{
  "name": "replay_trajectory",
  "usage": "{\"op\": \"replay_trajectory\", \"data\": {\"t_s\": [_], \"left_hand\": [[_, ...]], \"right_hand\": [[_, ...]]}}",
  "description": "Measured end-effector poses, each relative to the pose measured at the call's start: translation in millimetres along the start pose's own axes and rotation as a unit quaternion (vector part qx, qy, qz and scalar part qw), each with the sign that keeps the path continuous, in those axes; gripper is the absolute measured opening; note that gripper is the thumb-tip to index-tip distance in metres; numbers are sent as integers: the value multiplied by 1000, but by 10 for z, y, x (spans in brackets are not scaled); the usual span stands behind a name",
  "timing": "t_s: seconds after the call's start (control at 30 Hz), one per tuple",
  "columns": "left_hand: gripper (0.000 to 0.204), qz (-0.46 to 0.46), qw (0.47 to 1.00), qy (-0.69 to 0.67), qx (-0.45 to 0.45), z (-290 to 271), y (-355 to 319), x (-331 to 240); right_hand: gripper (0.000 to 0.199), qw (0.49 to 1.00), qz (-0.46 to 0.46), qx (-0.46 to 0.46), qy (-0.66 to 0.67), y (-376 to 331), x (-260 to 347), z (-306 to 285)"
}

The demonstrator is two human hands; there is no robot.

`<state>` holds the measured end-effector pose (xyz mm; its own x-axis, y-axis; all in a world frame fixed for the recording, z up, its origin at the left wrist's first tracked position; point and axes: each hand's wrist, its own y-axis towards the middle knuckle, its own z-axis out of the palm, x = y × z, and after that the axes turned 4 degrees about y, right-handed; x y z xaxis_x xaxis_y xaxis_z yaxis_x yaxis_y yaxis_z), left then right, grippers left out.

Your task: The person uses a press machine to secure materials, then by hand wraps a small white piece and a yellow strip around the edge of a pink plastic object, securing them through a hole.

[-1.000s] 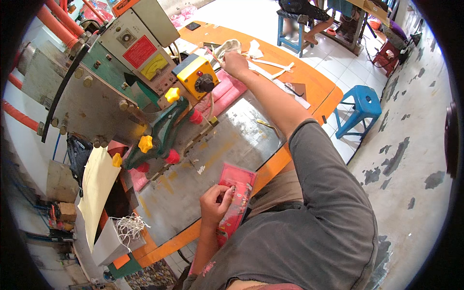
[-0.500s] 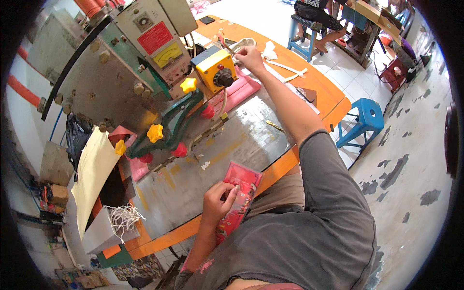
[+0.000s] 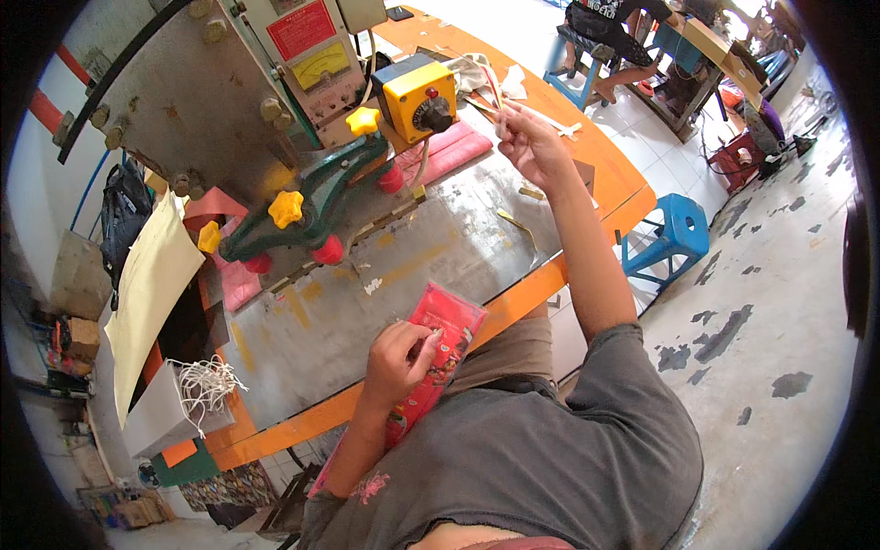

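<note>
Two hands: L hand (image 3: 399, 362) pinches red pouch (image 3: 451, 323), lying across table's (image 3: 302, 424) nr edge, long axis nr-left to far-right. R hand (image 3: 530, 147) well apart, far-right of pouch, fingers narrow; can't tell if gripping anything.

Glossy plastic red packet (image 3: 456, 319); scuffed metal plate (image 3: 307, 362).

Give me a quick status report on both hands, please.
Left hand on red printed packet. Right hand, apparently pinching something slim. Yellow control box nearby, to its left.
</note>
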<state>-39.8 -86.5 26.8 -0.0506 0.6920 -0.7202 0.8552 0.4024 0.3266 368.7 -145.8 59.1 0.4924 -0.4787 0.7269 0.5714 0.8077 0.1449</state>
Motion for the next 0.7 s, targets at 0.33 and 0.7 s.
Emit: {"op": "replay_trajectory", "data": {"t_s": [0.33,0.7], "left_hand": [[12,19,998,59,-5,-89,93,-29],[35,-117,958,-262,-22,-94,-45,173]], "right_hand": [[21,991,-3,86,101,-1361,-486,621],[21,942,-168,199,-212,-1708,-1073,979]]}}
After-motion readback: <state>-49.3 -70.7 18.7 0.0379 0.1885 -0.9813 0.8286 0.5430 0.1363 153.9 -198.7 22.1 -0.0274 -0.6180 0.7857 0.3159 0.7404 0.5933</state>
